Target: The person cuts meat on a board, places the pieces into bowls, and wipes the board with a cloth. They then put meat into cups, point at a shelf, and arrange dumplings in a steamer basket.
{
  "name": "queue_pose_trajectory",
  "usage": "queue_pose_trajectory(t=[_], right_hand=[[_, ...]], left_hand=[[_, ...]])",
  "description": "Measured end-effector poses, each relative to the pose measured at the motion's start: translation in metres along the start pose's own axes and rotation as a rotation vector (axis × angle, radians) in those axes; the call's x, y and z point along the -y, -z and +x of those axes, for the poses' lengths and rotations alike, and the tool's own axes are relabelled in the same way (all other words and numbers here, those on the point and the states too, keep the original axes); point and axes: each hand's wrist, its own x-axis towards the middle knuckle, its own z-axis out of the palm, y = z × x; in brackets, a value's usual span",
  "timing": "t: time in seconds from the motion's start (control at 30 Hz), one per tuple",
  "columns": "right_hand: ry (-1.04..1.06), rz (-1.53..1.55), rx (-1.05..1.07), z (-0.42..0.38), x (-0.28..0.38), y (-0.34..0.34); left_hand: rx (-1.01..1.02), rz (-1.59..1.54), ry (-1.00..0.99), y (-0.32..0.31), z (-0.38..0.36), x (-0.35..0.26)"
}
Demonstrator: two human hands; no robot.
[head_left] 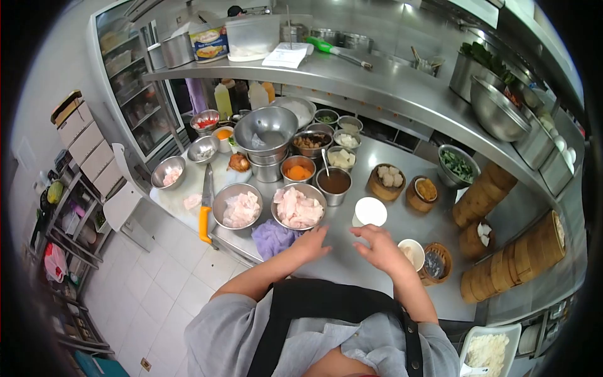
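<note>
Over the front of the steel table, my left hand (pixel 311 244) is stretched out, fingers loose and holding nothing. It is close to a metal bowl of pale raw meat pieces (pixel 298 206) and a crumpled purple cloth (pixel 274 239). My right hand (pixel 380 247) faces it across a gap, also bare, its fingers extended and apart. Just beyond the right fingertips stands a white round tub (pixel 370 212). A white cup (pixel 411 254) and a small bamboo steamer (pixel 436 264) sit to the right of that hand.
A second bowl of raw meat (pixel 237 206) lies left, beside an orange-handled knife (pixel 205 210) on a white board (pixel 182 201). Behind are a sauce pot (pixel 334 185) and several ingredient bowls. Bamboo steamers (pixel 515 261) are stacked right. A steel shelf (pixel 389 72) overhangs the back.
</note>
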Motion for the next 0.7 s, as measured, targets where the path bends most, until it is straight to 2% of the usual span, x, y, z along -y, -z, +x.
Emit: queue_pose_trajectory(t=[0.1,0.2,0.3,0.4,0.5,0.57,0.6,0.7], right_hand=[[0.089,-0.015,0.011,0.012,0.01,-0.004],[0.151,-0.001,0.019,0.025,0.018,-0.006],[0.174,0.01,0.043,0.035,0.025,-0.009],[0.204,0.015,0.063,0.045,0.032,-0.011],[0.198,0.055,0.132,0.055,0.041,-0.014],[0.2,0.114,0.179,0.062,0.047,-0.024],[0.166,0.16,0.281,0.068,0.053,-0.029],[0.222,0.218,0.458,0.084,0.038,-0.082]], left_hand=[[0.025,-0.052,-0.099,0.018,-0.01,0.006],[-0.082,-0.103,-0.103,0.052,-0.027,-0.004],[-0.178,-0.162,-0.067,0.058,-0.034,0.012],[-0.02,-0.126,0.041,0.06,-0.042,0.029],[-0.105,0.026,0.064,0.042,-0.054,0.059],[-0.341,0.195,0.091,0.037,-0.068,0.065],[-0.456,0.279,0.104,0.034,-0.074,0.069],[-0.375,0.182,0.2,0.008,-0.081,0.098]])
